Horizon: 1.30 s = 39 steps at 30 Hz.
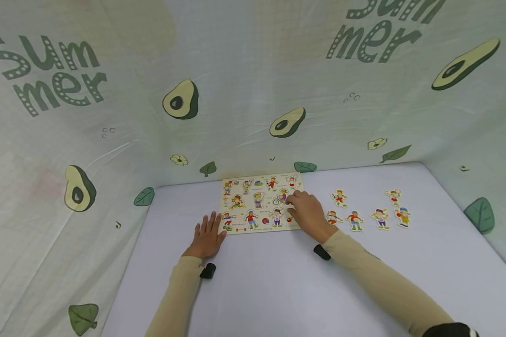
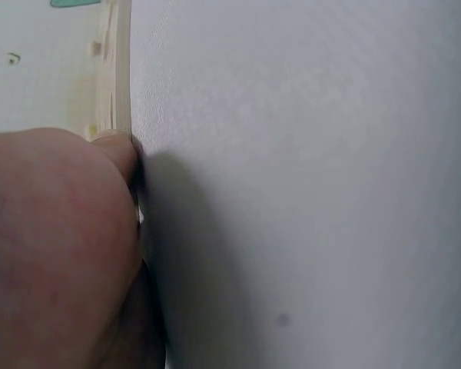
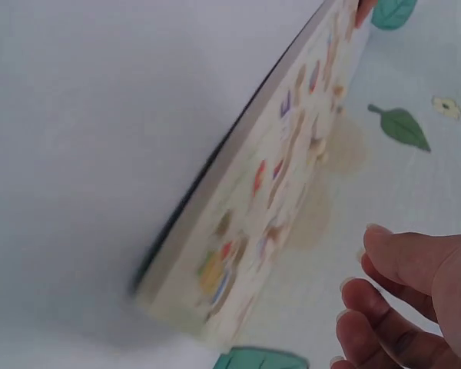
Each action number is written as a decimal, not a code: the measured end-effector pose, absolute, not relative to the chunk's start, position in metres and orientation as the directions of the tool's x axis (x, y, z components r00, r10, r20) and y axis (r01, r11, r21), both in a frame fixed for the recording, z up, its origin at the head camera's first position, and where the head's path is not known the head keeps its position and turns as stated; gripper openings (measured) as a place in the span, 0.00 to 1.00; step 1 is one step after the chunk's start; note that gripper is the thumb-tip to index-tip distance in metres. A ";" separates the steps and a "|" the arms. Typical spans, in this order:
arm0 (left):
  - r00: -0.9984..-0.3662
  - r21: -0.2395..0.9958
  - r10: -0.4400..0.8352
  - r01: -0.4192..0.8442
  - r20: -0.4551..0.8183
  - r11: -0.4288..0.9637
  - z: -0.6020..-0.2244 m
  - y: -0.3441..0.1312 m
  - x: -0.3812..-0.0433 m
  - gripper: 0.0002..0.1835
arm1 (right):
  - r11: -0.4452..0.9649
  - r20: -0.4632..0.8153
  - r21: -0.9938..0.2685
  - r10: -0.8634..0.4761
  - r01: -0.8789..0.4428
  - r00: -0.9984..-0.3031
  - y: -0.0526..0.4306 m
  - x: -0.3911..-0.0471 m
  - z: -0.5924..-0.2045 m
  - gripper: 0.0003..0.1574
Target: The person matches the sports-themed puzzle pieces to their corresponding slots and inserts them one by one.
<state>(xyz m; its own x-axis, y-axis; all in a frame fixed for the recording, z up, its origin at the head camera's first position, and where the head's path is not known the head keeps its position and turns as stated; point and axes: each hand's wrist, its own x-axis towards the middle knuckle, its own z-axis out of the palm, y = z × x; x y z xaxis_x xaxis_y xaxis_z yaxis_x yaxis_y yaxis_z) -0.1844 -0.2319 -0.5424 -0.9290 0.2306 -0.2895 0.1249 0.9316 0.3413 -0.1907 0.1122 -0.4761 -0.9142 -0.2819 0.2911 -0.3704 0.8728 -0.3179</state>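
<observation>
A wooden puzzle board (image 1: 293, 226) with printed sports figures lies flat at the far side of the table. Beside its left edge rests my left hand (image 1: 205, 237), palm down with fingers spread, its thumb against the near left corner. My right hand (image 1: 308, 211) hovers over the board's right part and hides some of it, near the cyclist figure (image 1: 281, 196). In the right wrist view its fingers (image 3: 369, 304) are loosely bent, the thumb close to the index fingertip, with nothing visible between them.
Several loose figure pieces lie right of the board, among them a football player piece (image 1: 339, 198), a roller skater piece (image 1: 355, 221) and a baseball player piece (image 1: 380, 218). A patterned cloth (image 1: 232, 131) rises behind the white table (image 1: 261, 285).
</observation>
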 end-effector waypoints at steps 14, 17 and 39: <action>-0.926 0.332 0.231 0.127 -0.298 0.935 -0.542 -0.232 -0.184 0.39 | 0.904 0.258 -0.344 -0.168 -0.253 -0.951 0.186 -0.168 -0.495 0.12; -0.926 0.330 0.227 0.121 -0.303 0.936 -0.540 -0.230 -0.184 0.39 | 0.907 0.253 -0.344 -0.158 -0.241 -0.954 0.195 -0.164 -0.499 0.12; -0.929 0.326 0.228 0.127 -0.292 0.937 -0.543 -0.232 -0.184 0.39 | 0.927 0.175 -0.311 -0.159 -0.208 -0.972 0.211 -0.160 -0.503 0.10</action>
<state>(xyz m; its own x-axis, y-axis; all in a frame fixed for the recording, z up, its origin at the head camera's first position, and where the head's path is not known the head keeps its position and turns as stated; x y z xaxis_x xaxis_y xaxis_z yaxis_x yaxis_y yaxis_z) -0.1839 -0.2316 -0.5427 -0.9288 0.2278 -0.2924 0.1270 0.9367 0.3264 -0.1601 0.2110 -0.5027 -0.9717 -0.1590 0.1748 -0.2077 0.9275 -0.3109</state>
